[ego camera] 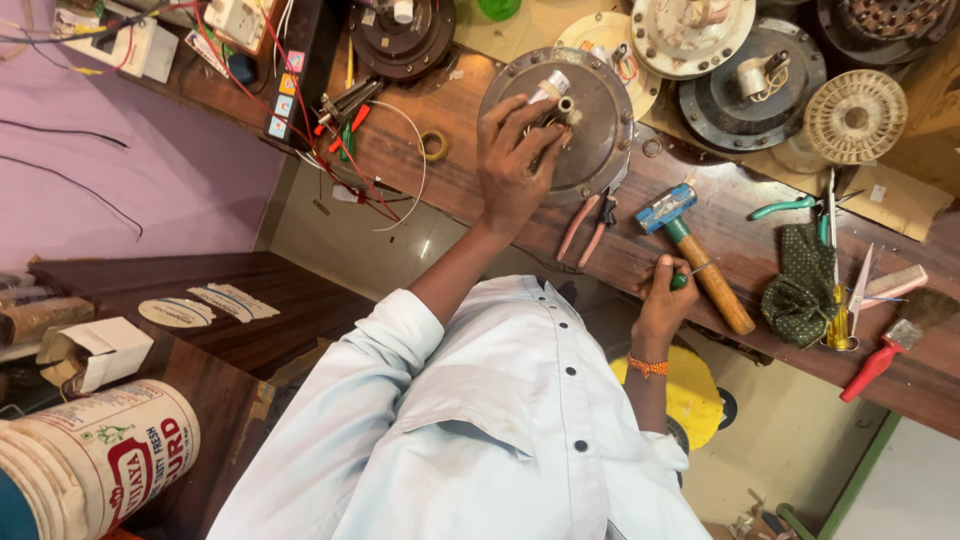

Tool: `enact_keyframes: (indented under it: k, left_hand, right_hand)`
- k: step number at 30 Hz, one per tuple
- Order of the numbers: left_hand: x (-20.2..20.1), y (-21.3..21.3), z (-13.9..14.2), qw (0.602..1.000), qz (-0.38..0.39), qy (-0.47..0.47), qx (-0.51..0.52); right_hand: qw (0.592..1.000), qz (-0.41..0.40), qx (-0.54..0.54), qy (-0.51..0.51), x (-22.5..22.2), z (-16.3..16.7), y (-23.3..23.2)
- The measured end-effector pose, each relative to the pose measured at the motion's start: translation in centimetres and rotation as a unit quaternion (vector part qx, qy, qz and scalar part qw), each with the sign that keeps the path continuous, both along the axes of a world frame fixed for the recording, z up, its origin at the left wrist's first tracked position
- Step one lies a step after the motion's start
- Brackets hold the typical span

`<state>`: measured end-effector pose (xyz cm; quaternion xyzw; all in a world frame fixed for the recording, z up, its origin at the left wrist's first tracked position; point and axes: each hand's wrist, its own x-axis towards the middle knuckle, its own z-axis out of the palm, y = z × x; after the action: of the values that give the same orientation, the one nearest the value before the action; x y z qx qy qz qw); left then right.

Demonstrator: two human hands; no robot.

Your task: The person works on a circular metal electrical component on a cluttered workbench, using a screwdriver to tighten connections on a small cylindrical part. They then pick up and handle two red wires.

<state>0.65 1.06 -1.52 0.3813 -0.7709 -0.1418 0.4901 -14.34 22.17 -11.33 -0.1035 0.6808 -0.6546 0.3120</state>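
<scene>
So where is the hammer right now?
In the head view, the hammer lies on the wooden bench, right of centre, between the pink-handled pliers and the dark green cloth, just beside the right hand.

A small repair workshop for electric motors is being shown. A worn wooden bench [640,250] is being crowded with round motor housings [570,120], a wound coil disc [855,117] and hand tools: a hammer [695,255], pliers [592,225], scissors [858,290] and a brush [895,340]. Loose red wires [340,160] and a tape roll [434,146] are being kept beside a board of electrical parts [235,25].
</scene>
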Motion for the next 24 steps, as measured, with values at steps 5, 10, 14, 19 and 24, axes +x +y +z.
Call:
enact_keyframes:
  k: [5, 10, 14, 19, 24]
  left_hand:
    - [-0.1, 0.3, 0.0, 0.999, 0.033, -0.014, -0.011]
    - [-0.6, 0.4, -0.2, 0.999, 0.045, 0.006, -0.006]
    - [-0.5, 0.3, -0.4, 0.999, 0.019, 0.040, 0.032]
    - [0.3, 0.3, -1.0, 0.963, -0.046, 0.198, 0.179]
    - [2.3, -2.0, -1.5, 0.963, 0.049, 0.130, 0.229]
  right_hand:
    - [1.000, -0.008, 0.011, -0.008, 0.2, 0.1, 0.3]
    - [1.000, -0.007, 0.029, -0.007, 0.5, 0.2, 0.3]
    - [1.000, 0.003, 0.021, -0.009, 0.3, 0.4, 0.5]
    - [0.999, 0.019, 0.025, -0.013, 0.3, 1.0, 0.2]
    - [0.985, 0.121, 0.118, 0.029, -1.5, 2.1, 0.4]
